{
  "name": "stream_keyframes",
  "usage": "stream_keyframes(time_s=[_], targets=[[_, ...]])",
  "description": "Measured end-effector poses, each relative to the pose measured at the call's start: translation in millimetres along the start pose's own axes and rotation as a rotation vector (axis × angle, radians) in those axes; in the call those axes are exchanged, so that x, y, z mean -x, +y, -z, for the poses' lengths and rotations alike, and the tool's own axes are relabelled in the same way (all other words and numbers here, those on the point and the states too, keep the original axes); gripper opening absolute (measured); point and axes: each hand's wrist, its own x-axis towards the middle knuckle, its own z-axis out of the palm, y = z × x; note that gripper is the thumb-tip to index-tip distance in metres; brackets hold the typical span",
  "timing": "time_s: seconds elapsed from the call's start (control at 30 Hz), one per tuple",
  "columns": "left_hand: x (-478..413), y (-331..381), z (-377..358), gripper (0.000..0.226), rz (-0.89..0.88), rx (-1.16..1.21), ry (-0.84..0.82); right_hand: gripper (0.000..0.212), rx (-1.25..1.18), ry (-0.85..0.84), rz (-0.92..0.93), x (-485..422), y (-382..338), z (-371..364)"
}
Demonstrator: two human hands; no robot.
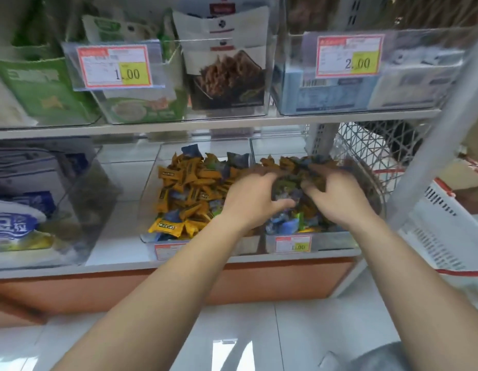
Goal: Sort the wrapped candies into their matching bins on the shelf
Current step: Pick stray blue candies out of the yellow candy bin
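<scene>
Two clear bins stand side by side on the lower shelf. The left bin [149,207] holds mostly yellow wrapped candies [184,188] with a few blue ones mixed in. The right bin [336,243] holds a mix of blue, green and yellow candies [283,223]. Both hands reach into the right bin. My left hand [252,199] and my right hand [336,196] curl their fingers around a clump of candies [286,187] held between them. Motion blur hides which wrappers are in the clump.
A wire basket [379,148] hangs right of the bins behind a slanted white post [433,135]. A clear bin with blue-and-white packs [32,210] stands at the left. The upper shelf carries bins of snack packets with price tags [114,66]. A white-and-red basket [446,231] sits lower right.
</scene>
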Motion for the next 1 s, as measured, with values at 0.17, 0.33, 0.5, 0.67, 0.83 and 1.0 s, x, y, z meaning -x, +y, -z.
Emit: stream_keyframes(time_s=[0.17, 0.33, 0.5, 0.67, 0.83, 1.0], targets=[[61.2, -84.0, 27.2, 0.029, 0.296, 0.049, 0.08, 0.035, -0.059, -0.032, 0.195, 11.5, -62.3, -15.6], [82.7, -125.0, 30.5, 0.04, 0.482, 0.062, -0.1, 0.036, -0.059, -0.32, 0.359, -7.6, -122.5, -66.9], [86.8, -135.3, 36.3, 0.045, 0.476, 0.089, -0.217, 0.052, 0.218, -0.535, 0.351, -23.1, -132.2, -103.3], [88.8, -137.3, 39.7, 0.047, 0.484, 0.196, -0.194, 0.061, 0.192, -0.522, 0.299, -22.6, -127.0, -115.8], [90.4, -139.4, 43.3, 0.032, 0.462, 0.27, -0.225, 0.036, 0.141, -0.38, 0.338, -18.8, -126.4, -107.2], [93.0, -139.5, 44.5, 0.035, 0.412, 0.324, -0.163, 0.032, -0.027, -0.23, 0.292, -5.6, -124.1, -91.3]])
